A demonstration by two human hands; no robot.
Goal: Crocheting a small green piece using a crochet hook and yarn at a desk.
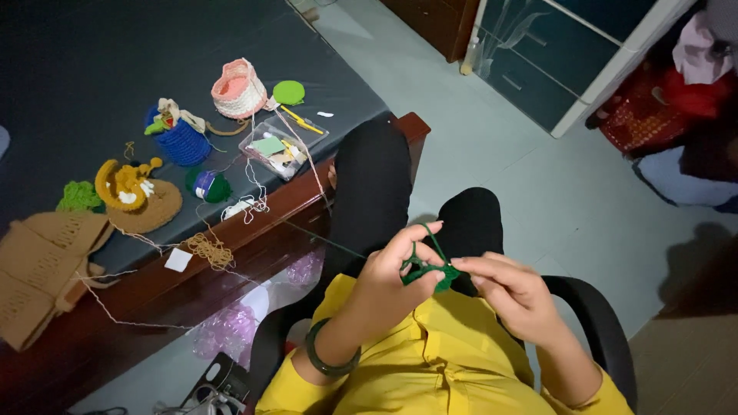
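Pinching a small green crochet piece (430,273) at lower centre of the frame, left hand (396,265) and right hand (507,288) both grip it between fingertips; green yarn (323,238) runs up-left toward the dark table (77,69) holding crocheted items.

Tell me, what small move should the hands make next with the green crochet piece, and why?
Probably draw in slack: the thin green yarn strand runs taut from the table toward the left hand, while both it and the right hand pinch the small green crochet piece.
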